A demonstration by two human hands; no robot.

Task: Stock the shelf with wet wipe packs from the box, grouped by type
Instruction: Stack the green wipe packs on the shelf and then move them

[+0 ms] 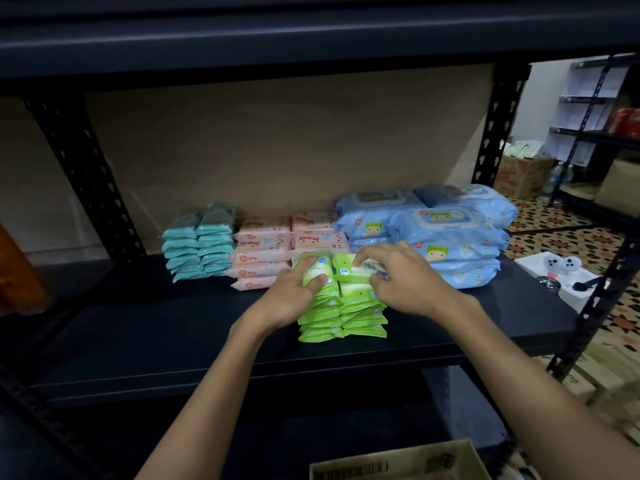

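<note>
Two stacks of green wet wipe packs stand side by side near the front of the dark shelf. My left hand holds the top pack of the left green stack, thumb and fingers around it. My right hand grips the top pack of the right green stack. Behind them sit teal packs at the left, pink packs in the middle and large blue packs at the right. The cardboard box shows at the bottom edge; its inside is hidden.
Black perforated uprights frame the shelf, with another shelf board close above. To the right are a patterned tile floor, a white box with small items, a carton and more racking.
</note>
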